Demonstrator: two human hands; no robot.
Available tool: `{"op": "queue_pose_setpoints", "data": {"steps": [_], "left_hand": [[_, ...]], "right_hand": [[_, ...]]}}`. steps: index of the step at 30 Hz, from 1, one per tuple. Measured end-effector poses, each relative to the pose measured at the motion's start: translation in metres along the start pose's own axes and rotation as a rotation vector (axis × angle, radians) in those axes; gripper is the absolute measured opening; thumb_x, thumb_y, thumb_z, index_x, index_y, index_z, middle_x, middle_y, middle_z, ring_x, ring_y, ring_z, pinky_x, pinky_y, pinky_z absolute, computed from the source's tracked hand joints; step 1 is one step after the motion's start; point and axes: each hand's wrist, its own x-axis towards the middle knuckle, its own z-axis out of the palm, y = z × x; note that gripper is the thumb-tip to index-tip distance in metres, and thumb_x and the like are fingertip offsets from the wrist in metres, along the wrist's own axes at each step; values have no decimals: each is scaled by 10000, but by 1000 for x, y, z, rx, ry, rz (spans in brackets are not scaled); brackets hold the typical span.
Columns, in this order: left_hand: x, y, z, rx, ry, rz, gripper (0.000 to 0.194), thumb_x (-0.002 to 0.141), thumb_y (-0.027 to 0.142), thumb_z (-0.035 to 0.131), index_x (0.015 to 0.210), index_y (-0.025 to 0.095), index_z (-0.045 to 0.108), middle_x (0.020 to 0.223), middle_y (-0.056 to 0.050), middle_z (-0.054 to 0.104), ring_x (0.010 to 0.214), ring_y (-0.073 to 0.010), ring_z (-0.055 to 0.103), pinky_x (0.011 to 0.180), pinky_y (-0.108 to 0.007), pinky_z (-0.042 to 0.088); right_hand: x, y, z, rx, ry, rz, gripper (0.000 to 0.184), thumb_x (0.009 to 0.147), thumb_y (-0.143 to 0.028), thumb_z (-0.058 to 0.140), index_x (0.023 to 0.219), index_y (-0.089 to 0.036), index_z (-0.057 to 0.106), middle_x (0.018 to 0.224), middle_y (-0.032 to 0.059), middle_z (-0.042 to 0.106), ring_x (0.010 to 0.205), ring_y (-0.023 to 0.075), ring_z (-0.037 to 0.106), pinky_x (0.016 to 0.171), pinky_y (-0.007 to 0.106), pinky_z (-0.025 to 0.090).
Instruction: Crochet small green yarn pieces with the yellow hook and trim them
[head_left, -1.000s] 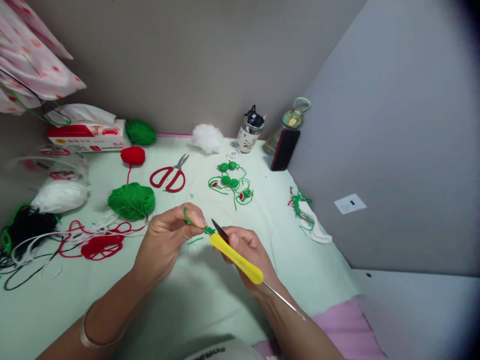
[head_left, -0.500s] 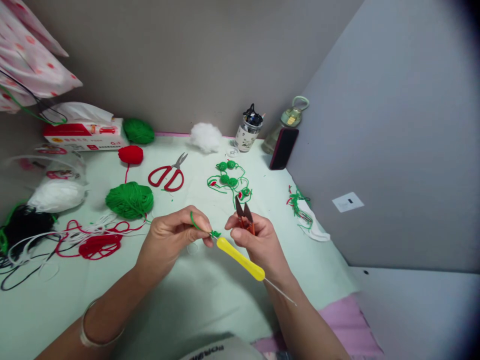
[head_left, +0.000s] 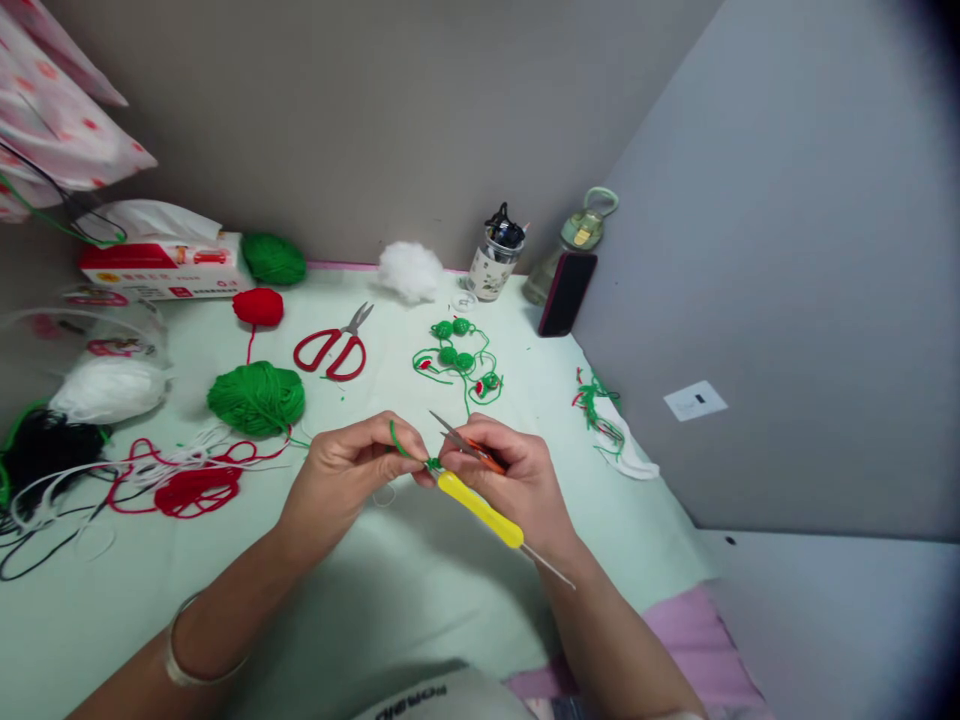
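My left hand (head_left: 360, 465) is closed, pinching a small green crochet piece (head_left: 433, 464) whose yarn loops up over the fingers. Through the piece runs a crochet hook with a yellow handle (head_left: 480, 510); its other thin metal end points down to the right, over my right wrist. My right hand (head_left: 517, 475) is closed around orange-handled thread snips (head_left: 480, 453). Their dark blades are parted and point left, just above the green piece. Beyond the hands lie several small green crocheted balls (head_left: 455, 357) with loose yarn tails.
Red-handled scissors (head_left: 330, 352), a green yarn ball (head_left: 256, 399) and tangled red yarn (head_left: 199, 490) lie on the left. White stuffing (head_left: 410, 271), a cup of pens (head_left: 495, 262), a bottle (head_left: 583, 230) and a phone (head_left: 568, 293) stand at the back. Yarn scraps (head_left: 600, 415) lie right.
The snips turned from pointing left to upright with blades apart, then back to the left beside the crochet piece. Both hands shifted slightly right, and the hook stayed with the piece.
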Motion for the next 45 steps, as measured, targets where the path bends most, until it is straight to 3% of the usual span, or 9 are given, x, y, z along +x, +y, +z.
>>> {"op": "queue_pose_setpoints", "data": {"steps": [5,11,17,21,28,45], "left_hand": [[1,1,1,-4,-20,-9,90,812,144,785,763,219,780,779,6,679,677,-121,699,689,-215,588],[2,0,-2,-29,-13,-31,71,815,161,787,769,209,760,785,4,683,681,-123,691,683,-222,585],[3,5,-3,-84,66,-17,61,798,219,812,767,210,761,783,-7,674,705,-135,676,688,-232,584],[4,6,-1,-101,77,-17,90,768,235,838,740,208,757,762,0,672,701,-127,662,681,-221,579],[3,5,-1,-105,52,-33,72,791,213,816,759,199,754,777,-5,690,694,-126,667,691,-220,556],[3,6,-1,-91,41,-46,70,793,206,810,750,206,756,778,-3,670,682,-127,668,677,-223,576]], "right_hand": [[-4,1,2,-10,28,7,103,843,-251,664,764,-193,631,671,-49,515,590,81,412,567,229,354],[-1,6,-4,-12,116,-6,168,866,-321,681,774,-196,615,659,-52,467,594,87,368,566,235,331],[-4,15,-23,-73,-30,-28,357,941,-537,562,1008,-213,697,787,6,549,699,135,451,645,273,376],[-5,19,-26,-123,-67,-1,357,913,-547,611,972,-213,719,871,35,642,761,156,519,687,284,409],[-5,17,-21,-140,-149,24,323,908,-524,634,951,-216,723,821,7,612,724,135,490,661,263,384],[-6,20,-15,-123,-90,20,331,906,-519,630,845,-207,721,738,4,607,676,135,471,633,268,378]]}}
